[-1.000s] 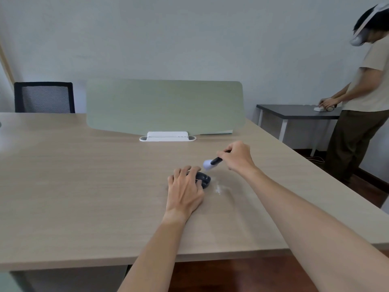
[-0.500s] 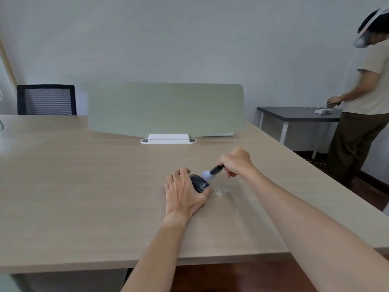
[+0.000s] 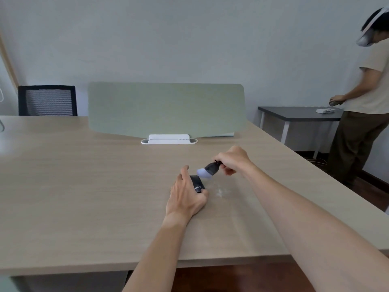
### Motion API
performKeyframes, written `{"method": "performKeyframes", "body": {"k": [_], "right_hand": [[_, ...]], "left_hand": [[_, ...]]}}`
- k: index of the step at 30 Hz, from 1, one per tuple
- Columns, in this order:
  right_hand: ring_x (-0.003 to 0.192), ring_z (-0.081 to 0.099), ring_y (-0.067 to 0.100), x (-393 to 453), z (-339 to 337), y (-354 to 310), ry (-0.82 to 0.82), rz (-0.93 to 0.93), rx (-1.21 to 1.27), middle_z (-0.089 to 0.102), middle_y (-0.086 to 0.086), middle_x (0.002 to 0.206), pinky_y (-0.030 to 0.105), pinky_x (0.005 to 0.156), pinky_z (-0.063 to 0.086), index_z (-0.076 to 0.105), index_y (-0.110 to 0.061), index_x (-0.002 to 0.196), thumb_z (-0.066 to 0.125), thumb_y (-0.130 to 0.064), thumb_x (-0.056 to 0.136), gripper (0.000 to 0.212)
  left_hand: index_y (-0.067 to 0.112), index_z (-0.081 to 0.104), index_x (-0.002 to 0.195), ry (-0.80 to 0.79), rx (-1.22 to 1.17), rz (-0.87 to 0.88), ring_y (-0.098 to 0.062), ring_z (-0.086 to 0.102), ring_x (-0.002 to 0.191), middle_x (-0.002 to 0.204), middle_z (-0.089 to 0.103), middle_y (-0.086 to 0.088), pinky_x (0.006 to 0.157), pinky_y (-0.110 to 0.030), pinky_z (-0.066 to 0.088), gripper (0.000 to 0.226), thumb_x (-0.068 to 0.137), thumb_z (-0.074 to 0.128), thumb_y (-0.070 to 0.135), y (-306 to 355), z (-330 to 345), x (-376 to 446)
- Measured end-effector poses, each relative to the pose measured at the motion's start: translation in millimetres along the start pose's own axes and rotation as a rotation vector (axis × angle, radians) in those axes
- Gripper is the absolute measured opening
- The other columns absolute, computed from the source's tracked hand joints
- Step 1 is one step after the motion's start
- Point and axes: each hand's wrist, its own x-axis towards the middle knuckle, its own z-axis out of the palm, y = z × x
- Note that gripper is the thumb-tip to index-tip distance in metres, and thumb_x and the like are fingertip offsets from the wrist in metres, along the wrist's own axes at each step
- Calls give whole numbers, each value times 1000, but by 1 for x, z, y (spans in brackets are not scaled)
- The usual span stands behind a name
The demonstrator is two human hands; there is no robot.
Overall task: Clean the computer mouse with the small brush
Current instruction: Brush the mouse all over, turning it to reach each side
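The left hand (image 3: 186,196) has tipped the mouse (image 3: 197,183) onto its side since a second ago, gripping it mid-table. The right hand (image 3: 232,160), at two o'clock, pinches the brush (image 3: 207,170); its bristles seem to touch the newly exposed face.

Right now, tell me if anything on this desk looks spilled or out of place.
One thing: a faint whitish smear lies on the desk just right of the mouse, like dust or residue. The left hand holds the mouse tilted on its side; the right hand holds the brush.
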Motion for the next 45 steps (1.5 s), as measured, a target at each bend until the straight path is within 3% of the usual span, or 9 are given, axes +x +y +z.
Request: {"method": "performKeyframes", "body": {"k": [6, 14, 22, 25, 29, 34, 38, 41, 45], "right_hand": [[42, 63, 13, -6, 27, 7, 6, -136, 63, 73, 18, 62, 20, 46, 54, 71, 5, 68, 76, -33, 79, 40], [43, 50, 23, -4, 14, -5, -175, -49, -122, 59, 10, 56, 27, 48, 42, 62, -8, 60, 73, -19, 73, 20], [49, 61, 19, -2, 20, -1, -86, -71, 12, 66, 11, 61, 23, 49, 47, 71, -4, 78, 68, -13, 80, 9], [53, 60, 18, -4, 29, 5, -205, -52, 60, 65, 10, 67, 25, 51, 45, 69, -10, 81, 65, -8, 84, 5], [52, 56, 17, 1, 20, 13, -103, -80, -48, 61, 7, 67, 23, 50, 46, 68, -11, 81, 63, -5, 85, 9], [95, 61, 27, 7, 5, 14, 17, -210, -293, 72, 12, 95, 26, 76, 47, 75, -4, 92, 55, 3, 84, 23], [67, 59, 22, 8, 10, 7, 52, -181, -37, 65, 5, 74, 25, 63, 47, 66, -16, 70, 48, -1, 82, 27], [49, 55, 17, 6, 20, 8, -56, -158, -17, 62, 5, 65, 23, 57, 47, 66, -16, 72, 51, -3, 83, 23], [84, 56, 21, 10, 28, 18, 9, -238, -174, 67, 7, 87, 23, 73, 43, 73, -9, 87, 55, -1, 87, 19]], "left_hand": [[30, 32, 127, -28, -34, 15, -20, 50, 114, 115, 56, 6, 92, -33, 44, 60, 70, 53, 30, -2, 0, -1], [16, 28, 144, 80, 144, -37, -28, 43, 118, 121, 48, -4, 102, -38, 34, 79, 75, 61, 39, -1, 4, 0], [16, 31, 138, 76, 70, -20, -28, 48, 119, 119, 56, -3, 101, -40, 39, 67, 78, 58, 30, -1, 4, 1], [15, 29, 141, 79, 89, -32, -32, 46, 120, 123, 53, -7, 102, -40, 37, 71, 78, 59, 30, -1, 4, 0], [13, 23, 145, 78, 86, -39, -32, 45, 122, 123, 57, -5, 105, -40, 35, 80, 75, 59, 28, -2, 4, 1], [12, 22, 145, 79, 107, -42, -33, 46, 119, 120, 56, -10, 104, -39, 35, 82, 72, 57, 25, -2, 5, 1], [11, 22, 145, 85, 92, -36, -32, 47, 119, 120, 60, -5, 105, -40, 36, 80, 74, 57, 24, -2, 6, 3], [12, 20, 145, 83, 84, -21, -30, 48, 118, 119, 62, -2, 104, -39, 36, 79, 76, 57, 24, -3, 5, 2], [11, 21, 146, 88, 99, -12, -31, 49, 116, 117, 61, -4, 103, -38, 37, 82, 72, 55, 21, -3, 4, 1]]}}
